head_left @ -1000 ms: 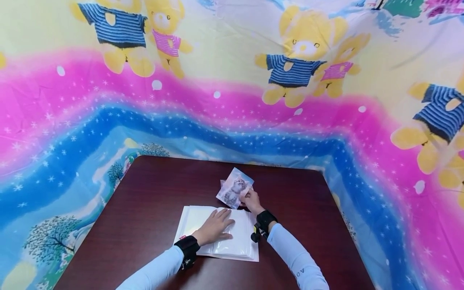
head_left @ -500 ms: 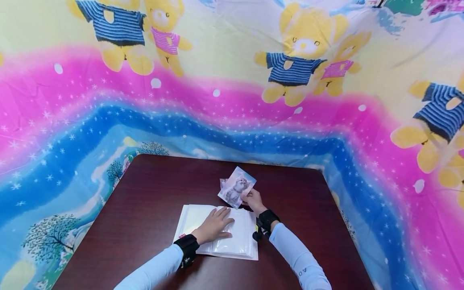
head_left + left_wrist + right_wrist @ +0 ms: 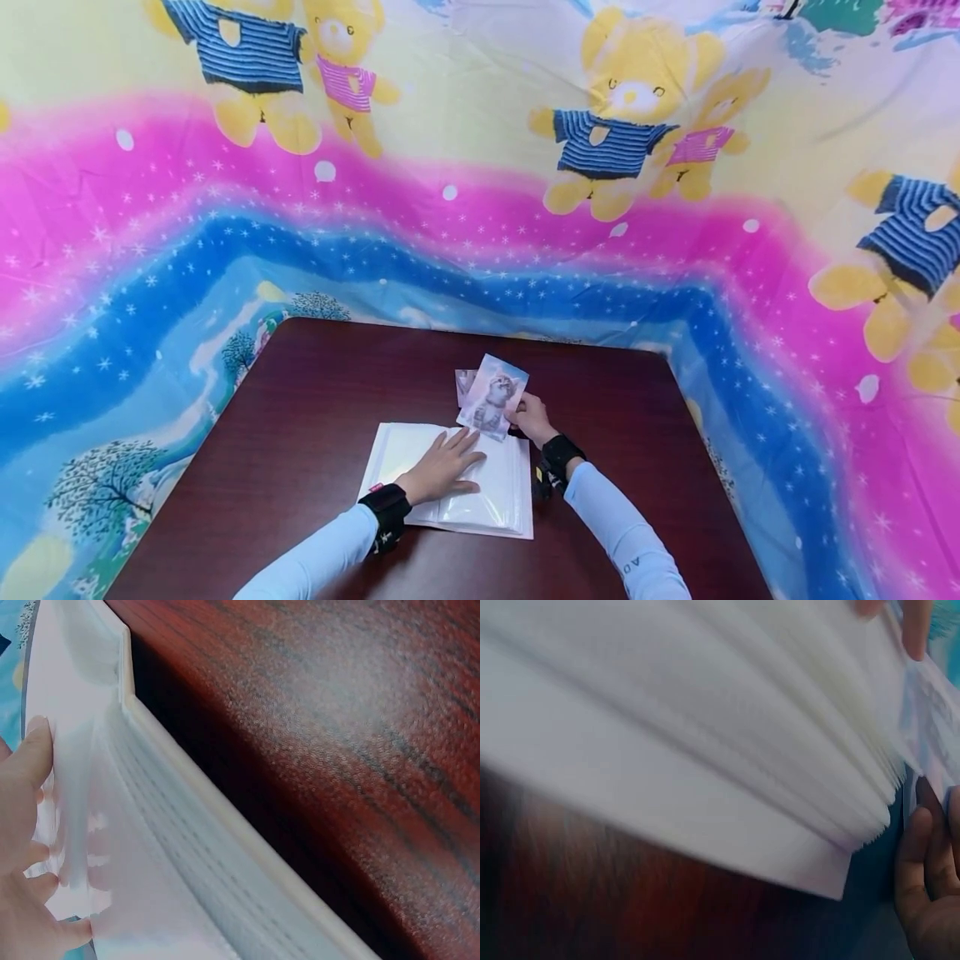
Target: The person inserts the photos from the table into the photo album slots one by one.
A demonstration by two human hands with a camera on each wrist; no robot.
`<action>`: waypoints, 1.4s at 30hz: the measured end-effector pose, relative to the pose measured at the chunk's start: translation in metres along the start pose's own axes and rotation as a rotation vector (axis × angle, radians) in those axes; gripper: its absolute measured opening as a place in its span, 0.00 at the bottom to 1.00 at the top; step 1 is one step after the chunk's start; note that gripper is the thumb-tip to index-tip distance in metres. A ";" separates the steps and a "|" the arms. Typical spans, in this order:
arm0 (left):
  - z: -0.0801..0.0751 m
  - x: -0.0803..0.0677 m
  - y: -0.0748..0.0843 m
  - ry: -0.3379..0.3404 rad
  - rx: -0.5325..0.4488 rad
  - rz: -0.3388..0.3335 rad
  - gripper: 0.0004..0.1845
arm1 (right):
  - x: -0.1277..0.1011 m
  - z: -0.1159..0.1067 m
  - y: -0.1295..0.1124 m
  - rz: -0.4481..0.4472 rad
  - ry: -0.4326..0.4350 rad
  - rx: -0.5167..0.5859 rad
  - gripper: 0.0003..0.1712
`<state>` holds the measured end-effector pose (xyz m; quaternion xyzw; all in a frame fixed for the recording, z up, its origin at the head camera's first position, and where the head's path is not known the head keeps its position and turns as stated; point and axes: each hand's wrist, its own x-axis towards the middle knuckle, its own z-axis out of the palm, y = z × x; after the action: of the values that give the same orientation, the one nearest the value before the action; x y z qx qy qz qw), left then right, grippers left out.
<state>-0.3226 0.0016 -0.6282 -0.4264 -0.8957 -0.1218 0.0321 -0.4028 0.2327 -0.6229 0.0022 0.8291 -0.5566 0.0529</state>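
Note:
A photo album with clear sleeves (image 3: 487, 497) lies spread out on the dark table. Across its middle, over the fold, rests my left hand (image 3: 440, 468), its fingers spread on the sleeves; the left wrist view shows this hand (image 3: 26, 847) along the glossy page (image 3: 135, 877). My right hand (image 3: 534, 419) pinches a kitten photo (image 3: 492, 395) by its right edge. The photo's lower end overlaps the top of the right-hand page, close to my left fingertips. In the right wrist view, the album's stacked page edges (image 3: 780, 742) stand beside my right hand (image 3: 930, 877).
Another photo (image 3: 462, 382), partly hidden, lies on the table behind the kitten photo. The brown wooden table (image 3: 300, 400) extends around the album. A patterned curtain with bears (image 3: 450, 225) hangs along the table's back and sides.
The kitten photo has turned more upright and come down toward me, its lower end now over the album's top edge. My right hand has shifted slightly right and nearer. My left hand stays put.

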 end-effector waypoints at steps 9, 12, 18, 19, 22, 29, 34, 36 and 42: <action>-0.001 -0.001 0.000 -0.018 -0.023 -0.001 0.29 | 0.003 0.001 -0.008 -0.201 -0.036 -0.401 0.06; -0.002 -0.003 0.002 -0.021 -0.012 -0.005 0.28 | 0.005 0.000 -0.011 -0.144 -0.139 -0.312 0.11; -0.004 -0.016 0.012 0.020 0.015 0.070 0.23 | 0.028 -0.002 0.011 -0.064 -0.225 0.122 0.43; -0.005 -0.019 0.016 0.019 0.011 0.087 0.23 | 0.034 -0.002 0.016 -0.065 -0.208 0.152 0.45; -0.004 -0.029 0.025 0.003 0.006 0.126 0.25 | 0.037 0.001 0.010 -0.082 -0.156 0.163 0.46; 0.000 -0.044 0.032 0.053 0.036 0.169 0.27 | 0.009 0.005 -0.046 -0.214 -0.199 -0.077 0.40; 0.004 -0.047 0.029 0.153 0.047 0.189 0.25 | -0.002 0.005 -0.048 -0.205 -0.246 -0.105 0.31; 0.005 -0.047 0.028 0.184 0.035 0.196 0.24 | -0.001 0.006 -0.039 -0.188 -0.260 -0.120 0.28; 0.013 -0.047 0.028 0.225 -0.013 0.205 0.24 | 0.003 0.003 -0.017 -0.171 -0.332 -0.191 0.22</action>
<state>-0.2707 -0.0137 -0.6426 -0.4993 -0.8374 -0.1708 0.1420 -0.4063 0.2230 -0.6090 -0.1648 0.8553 -0.4706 0.1413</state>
